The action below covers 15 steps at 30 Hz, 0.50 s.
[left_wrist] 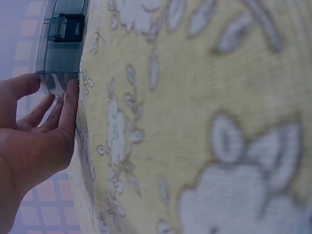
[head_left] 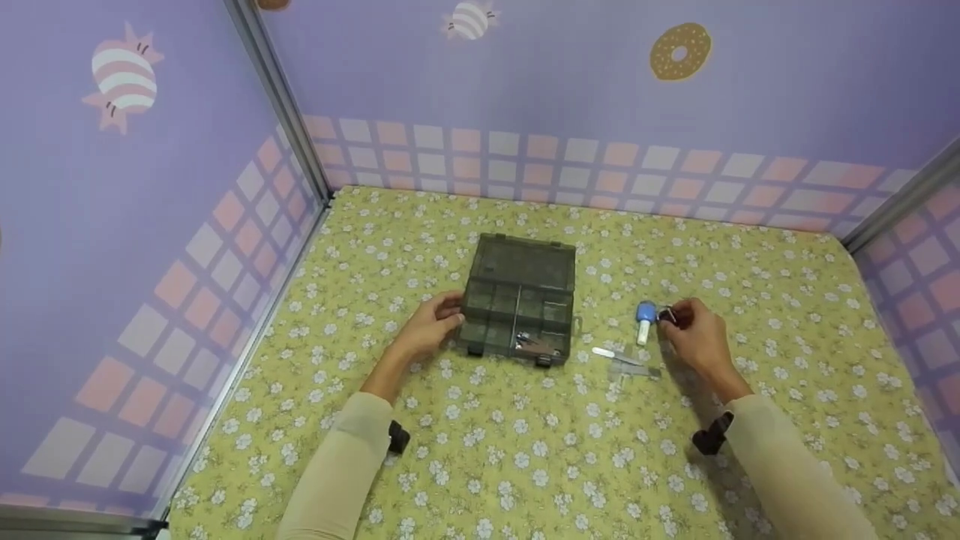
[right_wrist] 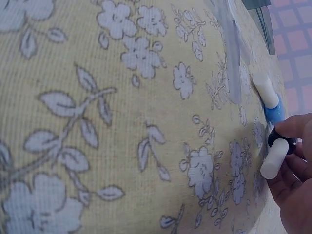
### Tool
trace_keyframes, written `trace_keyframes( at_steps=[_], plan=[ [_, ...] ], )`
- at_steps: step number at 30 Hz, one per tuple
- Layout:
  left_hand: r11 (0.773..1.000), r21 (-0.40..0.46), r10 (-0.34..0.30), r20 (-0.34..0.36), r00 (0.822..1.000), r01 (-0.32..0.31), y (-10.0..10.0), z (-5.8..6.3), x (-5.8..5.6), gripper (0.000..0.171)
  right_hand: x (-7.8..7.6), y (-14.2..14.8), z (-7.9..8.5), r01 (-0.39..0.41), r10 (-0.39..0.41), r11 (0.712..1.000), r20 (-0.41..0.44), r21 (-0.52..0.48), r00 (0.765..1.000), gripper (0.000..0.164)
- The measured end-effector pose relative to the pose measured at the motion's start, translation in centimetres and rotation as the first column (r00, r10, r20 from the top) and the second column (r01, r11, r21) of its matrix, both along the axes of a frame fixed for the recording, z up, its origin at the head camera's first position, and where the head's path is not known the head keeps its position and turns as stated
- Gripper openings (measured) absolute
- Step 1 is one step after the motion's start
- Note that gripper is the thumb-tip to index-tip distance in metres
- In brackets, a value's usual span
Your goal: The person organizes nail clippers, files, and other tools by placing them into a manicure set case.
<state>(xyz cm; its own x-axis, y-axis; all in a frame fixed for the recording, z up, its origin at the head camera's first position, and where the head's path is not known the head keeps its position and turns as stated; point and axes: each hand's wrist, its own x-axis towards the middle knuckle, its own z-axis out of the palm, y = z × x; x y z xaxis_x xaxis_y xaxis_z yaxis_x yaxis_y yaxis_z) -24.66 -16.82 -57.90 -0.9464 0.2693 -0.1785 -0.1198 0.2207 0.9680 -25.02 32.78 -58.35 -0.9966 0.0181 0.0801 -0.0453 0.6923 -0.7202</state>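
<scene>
A dark see-through divided storage box (head_left: 517, 307) lies on the table with its lid folded back. My left hand (head_left: 433, 324) grips the box's left side, thumb and fingers at its edge; the left wrist view shows this hand (left_wrist: 41, 122) against the box wall (left_wrist: 61, 58). On the right, my right hand (head_left: 697, 337) pinches a small dark nail polish bottle (right_wrist: 282, 141) with a white cap (right_wrist: 274, 158). Beside it lies a blue nail polish bottle (head_left: 645, 313), white cap towards me.
Small metal pieces (head_left: 535, 344) lie in the box's near right compartment. Slim silvery strips (head_left: 615, 355) with a clear wrapper lie between the box and the blue bottle. A flowered cloth (head_left: 525, 450) covers the table, and patterned walls (head_left: 600, 90) stand around it.
</scene>
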Motion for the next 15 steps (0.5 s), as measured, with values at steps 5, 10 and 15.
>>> trace_keyframes(
  at_steps=[5, 10, 15],
  plan=[
    [1.000, -0.001, 0.001, 0.002, 1.000, -0.001, 0.0, 0.0, 0.0, 0.055, -0.5, -1.0, 1.0, 0.001, -0.002, 1.000, -0.031, -0.028, 1.000, 0.031],
    [1.000, 0.013, 0.004, 0.011, 1.000, -0.004, 0.0, 0.1, 0.1, 0.055, -1.3, -3.0, 2.1, -0.085, 0.081, 0.995, -0.073, -0.053, 0.994, 0.029],
    [1.000, 0.012, 0.005, 0.014, 1.000, -0.005, -0.1, 0.0, 0.1, 0.055, -1.9, -5.9, 3.1, -0.187, 0.182, 0.981, -0.094, -0.047, 0.979, 0.026]
  ],
)
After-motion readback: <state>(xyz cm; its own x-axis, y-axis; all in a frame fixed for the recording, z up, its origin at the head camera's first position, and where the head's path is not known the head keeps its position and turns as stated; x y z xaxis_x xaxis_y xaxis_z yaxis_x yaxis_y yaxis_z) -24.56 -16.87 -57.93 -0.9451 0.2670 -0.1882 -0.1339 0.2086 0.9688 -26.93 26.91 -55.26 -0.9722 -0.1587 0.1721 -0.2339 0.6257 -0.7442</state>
